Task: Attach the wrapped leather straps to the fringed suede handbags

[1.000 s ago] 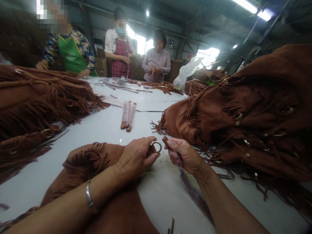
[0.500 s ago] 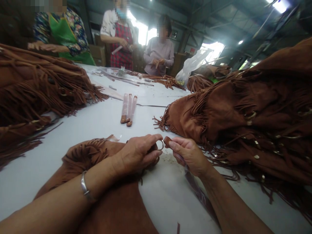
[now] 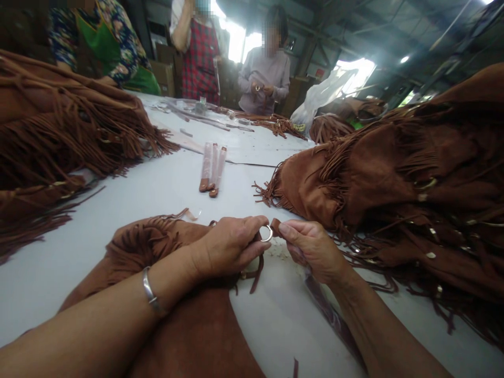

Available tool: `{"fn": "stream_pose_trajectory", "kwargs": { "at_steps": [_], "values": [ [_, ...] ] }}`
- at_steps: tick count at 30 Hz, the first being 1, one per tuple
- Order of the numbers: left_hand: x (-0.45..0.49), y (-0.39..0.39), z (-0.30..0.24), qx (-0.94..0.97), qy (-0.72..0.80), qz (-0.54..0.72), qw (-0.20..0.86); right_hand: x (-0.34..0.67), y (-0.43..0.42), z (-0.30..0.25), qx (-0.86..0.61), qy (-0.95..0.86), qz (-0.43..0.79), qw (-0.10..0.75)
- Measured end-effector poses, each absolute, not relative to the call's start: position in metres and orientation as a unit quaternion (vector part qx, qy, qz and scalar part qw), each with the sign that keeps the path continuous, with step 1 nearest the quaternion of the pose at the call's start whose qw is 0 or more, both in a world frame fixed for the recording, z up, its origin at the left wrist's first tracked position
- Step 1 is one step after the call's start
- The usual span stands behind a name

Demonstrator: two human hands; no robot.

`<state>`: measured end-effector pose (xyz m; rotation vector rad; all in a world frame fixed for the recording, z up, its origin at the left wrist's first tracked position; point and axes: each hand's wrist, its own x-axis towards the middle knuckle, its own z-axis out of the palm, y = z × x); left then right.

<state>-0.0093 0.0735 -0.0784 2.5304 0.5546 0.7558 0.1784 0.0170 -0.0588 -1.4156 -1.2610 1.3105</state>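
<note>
My left hand (image 3: 232,244) pinches a metal ring (image 3: 266,233) between thumb and forefinger. Facing it, my right hand (image 3: 311,244) grips the end of a brown leather strap (image 3: 276,227), whose tip touches or nearly touches the ring. The rest of that strap hangs below the right hand in a clear plastic sleeve (image 3: 328,304). Beneath my left arm lies a brown suede fringed piece (image 3: 197,325), with a small strap end (image 3: 256,275) dangling under the left hand. Whether the ring is fastened to the suede is hidden by my fingers.
Several plastic-wrapped straps (image 3: 212,170) lie on the white table (image 3: 165,191). Fringed brown suede piles rise at left (image 3: 71,121) and right (image 3: 378,173). Across the table stand three people, one in a red checked apron (image 3: 200,65).
The view has shifted slightly, while my hands keep the ring and strap close together. A strap end now shows under my left hand. Across the table, the person in the checked apron has raised an arm.
</note>
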Motion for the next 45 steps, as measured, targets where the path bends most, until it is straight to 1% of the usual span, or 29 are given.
{"fn": "stream_pose_trajectory", "kwargs": {
  "at_steps": [4,13,22,30,33,36,38,42,45],
  "values": [
    [-0.01,0.074,-0.078,0.903,0.194,0.288,0.255,0.18,0.017,-0.057,-0.56,-0.489,0.53,0.409],
    [-0.012,0.073,-0.078,0.904,0.181,0.286,0.262,0.183,0.017,-0.053,-0.563,-0.478,0.543,0.399],
    [-0.011,0.071,-0.076,0.918,0.182,0.245,0.253,0.183,0.016,-0.049,-0.565,-0.484,0.549,0.381],
    [-0.013,0.069,-0.074,0.935,0.183,0.215,0.213,0.184,0.018,-0.052,-0.569,-0.487,0.542,0.383],
    [-0.013,0.069,-0.073,0.926,0.2,0.216,0.237,0.182,0.017,-0.053,-0.576,-0.487,0.541,0.372],
    [-0.012,0.07,-0.073,0.901,0.211,0.25,0.284,0.179,0.017,-0.057,-0.565,-0.491,0.557,0.359],
    [-0.012,0.071,-0.073,0.887,0.21,0.268,0.311,0.178,0.018,-0.06,-0.557,-0.469,0.578,0.369],
    [-0.011,0.072,-0.073,0.851,0.215,0.303,0.37,0.178,0.021,-0.061,-0.554,-0.368,0.602,0.442],
    [-0.009,0.071,-0.075,0.84,0.248,0.313,0.368,0.171,0.02,-0.061,-0.524,-0.341,0.62,0.474]
  ]
}}
